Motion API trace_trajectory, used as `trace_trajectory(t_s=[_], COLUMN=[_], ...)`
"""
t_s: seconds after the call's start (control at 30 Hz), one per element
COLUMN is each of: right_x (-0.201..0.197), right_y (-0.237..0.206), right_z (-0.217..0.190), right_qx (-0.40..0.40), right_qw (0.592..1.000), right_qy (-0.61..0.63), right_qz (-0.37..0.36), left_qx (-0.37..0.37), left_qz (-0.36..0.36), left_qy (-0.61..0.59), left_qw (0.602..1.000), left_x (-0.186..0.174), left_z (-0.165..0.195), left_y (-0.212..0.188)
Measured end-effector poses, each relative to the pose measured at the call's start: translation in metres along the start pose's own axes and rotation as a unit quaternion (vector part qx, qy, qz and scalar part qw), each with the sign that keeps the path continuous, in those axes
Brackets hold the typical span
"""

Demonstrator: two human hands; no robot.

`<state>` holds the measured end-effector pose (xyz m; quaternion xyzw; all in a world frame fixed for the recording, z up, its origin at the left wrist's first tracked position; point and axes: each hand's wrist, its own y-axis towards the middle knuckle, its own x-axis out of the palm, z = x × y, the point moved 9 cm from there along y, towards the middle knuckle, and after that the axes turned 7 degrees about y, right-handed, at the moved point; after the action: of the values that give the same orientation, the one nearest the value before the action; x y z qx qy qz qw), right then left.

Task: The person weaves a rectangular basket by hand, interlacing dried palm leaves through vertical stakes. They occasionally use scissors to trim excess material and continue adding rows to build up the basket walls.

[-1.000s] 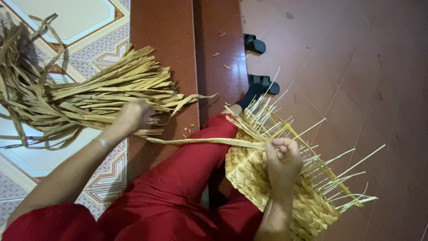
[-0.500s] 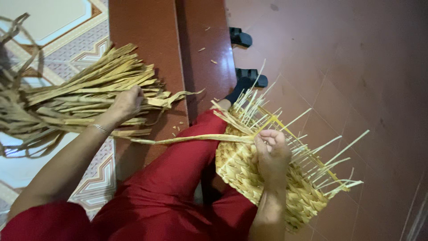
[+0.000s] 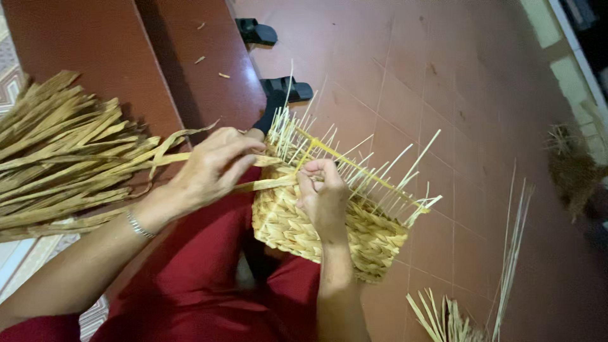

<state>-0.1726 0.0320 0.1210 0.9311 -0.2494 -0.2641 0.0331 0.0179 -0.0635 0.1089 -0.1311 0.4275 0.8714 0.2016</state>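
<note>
Half-woven basket [image 3: 329, 231] resting on the lap over the red trousers [image 3: 190, 278], rim up, thin upright stakes [image 3: 373, 171] fanning toward the tiled floor [image 3: 456, 95]. Flat weaving strand [image 3: 266, 185] lying roughly horizontal — long axis running left to right, from the left hand [image 3: 212, 168] into the basket rim. Left hand closed on the strand, fingers curled over it just beside the rim. Right hand [image 3: 324, 199] pinched narrow on the strand's end at the rim, thumb and fingers pressed among the stakes — nearer the weave of the two. Loose bundle of dried strips [image 3: 63, 164] well to the left, on the step. Black sandals [image 3: 278, 92] beyond the basket.
</note>
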Motion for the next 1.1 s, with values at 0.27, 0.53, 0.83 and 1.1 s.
trace_trajectory(t_s=[0.27, 0.53, 0.83, 1.1], right_x=[-0.002, 0.0, -0.002, -0.003], right_y=[0.002, 0.004, 0.001, 0.002], right_z=[-0.003, 0.014, 0.028, 0.031], right_qx=[0.034, 0.087, 0.108, 0.097], right_qw=[0.998, 0.987, 0.977, 0.979], right_qy=[0.055, 0.137, 0.184, 0.177], right_qz=[0.012, -0.017, 0.008, 0.032], left_qx=[-0.232, -0.266, -0.302, -0.385], left_qz=[-0.131, -0.24, -0.225, -0.214], left_qy=[-0.158, -0.281, -0.261, -0.392], left_qw=[0.951, 0.89, 0.889, 0.808], left_x=[0.092, 0.14, 0.127, 0.143], left_z=[-0.059, -0.078, -0.075, -0.083], left_y=[0.002, -0.006, -0.009, -0.02])
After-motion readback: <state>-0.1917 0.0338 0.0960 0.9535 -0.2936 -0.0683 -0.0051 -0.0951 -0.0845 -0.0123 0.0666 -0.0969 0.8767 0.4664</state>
